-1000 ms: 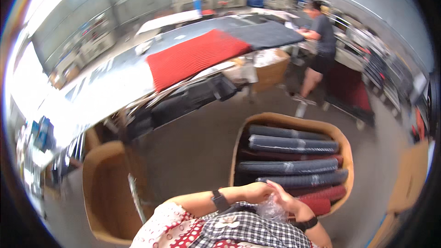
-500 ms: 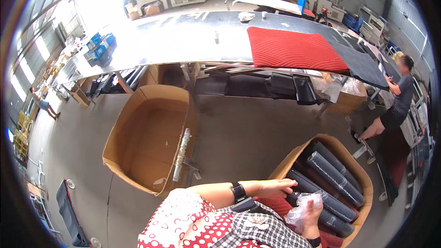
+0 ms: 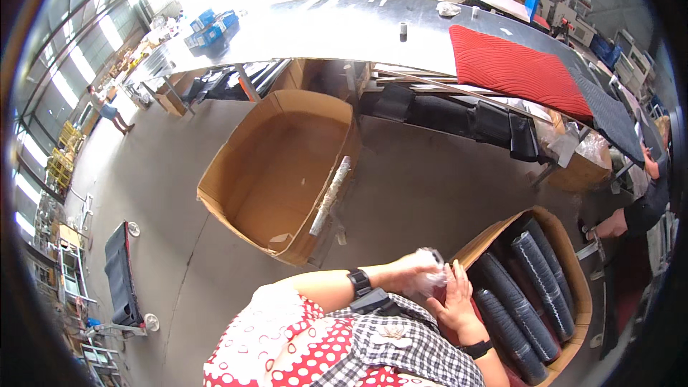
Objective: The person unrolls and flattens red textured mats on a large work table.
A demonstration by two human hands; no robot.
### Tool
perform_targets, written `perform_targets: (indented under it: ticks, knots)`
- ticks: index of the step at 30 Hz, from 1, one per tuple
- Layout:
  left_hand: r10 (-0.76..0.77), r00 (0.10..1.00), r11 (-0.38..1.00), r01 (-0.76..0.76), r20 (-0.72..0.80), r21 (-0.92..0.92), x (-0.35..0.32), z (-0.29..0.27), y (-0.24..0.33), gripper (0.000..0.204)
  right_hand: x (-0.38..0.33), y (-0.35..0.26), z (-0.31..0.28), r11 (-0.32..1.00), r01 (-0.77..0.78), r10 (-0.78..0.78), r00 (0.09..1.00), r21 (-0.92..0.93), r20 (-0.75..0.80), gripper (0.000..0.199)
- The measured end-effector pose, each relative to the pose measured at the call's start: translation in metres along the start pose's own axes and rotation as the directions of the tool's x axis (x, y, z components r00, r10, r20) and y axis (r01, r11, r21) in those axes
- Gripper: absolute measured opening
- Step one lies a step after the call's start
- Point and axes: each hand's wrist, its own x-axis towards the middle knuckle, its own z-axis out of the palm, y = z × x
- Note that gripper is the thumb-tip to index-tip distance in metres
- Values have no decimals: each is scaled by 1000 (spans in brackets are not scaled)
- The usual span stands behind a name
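My left hand is closed around a crumpled piece of clear plastic film, slightly smeared by motion. Just beside it, my right hand lies with its fingers stretched out over a dark red roll, which the hand and my apron partly hide. Both hands are at the near left side of a cardboard box. Several dark rolled mats lean side by side in that box.
A large open cardboard box with a film-wrapped bar along its side stands ahead left. Beyond is a long table bearing a red quilted mat. A flat cart is at left; another person is at right.
The plastic film has passed from my right hand to my left, which has closed. My right hand has moved left and flattened over the red roll. The view has turned right.
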Motion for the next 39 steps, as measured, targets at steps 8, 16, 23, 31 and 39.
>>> perform_targets:
  ticks: [8,16,23,31,39]
  knots:
    - [579,649,598,74,-494,798,-56,-152,43,37,-100,72,81,584,-402,619,782,705,-67,40]
    - [606,636,150,500,-479,853,-58,-223,98,83,-119,69,107,453,-676,821,570,581,23,34]
    - [423,815,-27,447,-395,894,-15,-303,133,73,-44,33,134,75,-667,744,532,742,403,42]
    - [602,754,0,328,-262,945,3,-305,151,58,-130,119,191,252,-694,715,603,674,354,34]
    - [464,798,180,340,-385,923,3,-306,187,46,-73,243,168,361,-674,579,704,644,412,34]
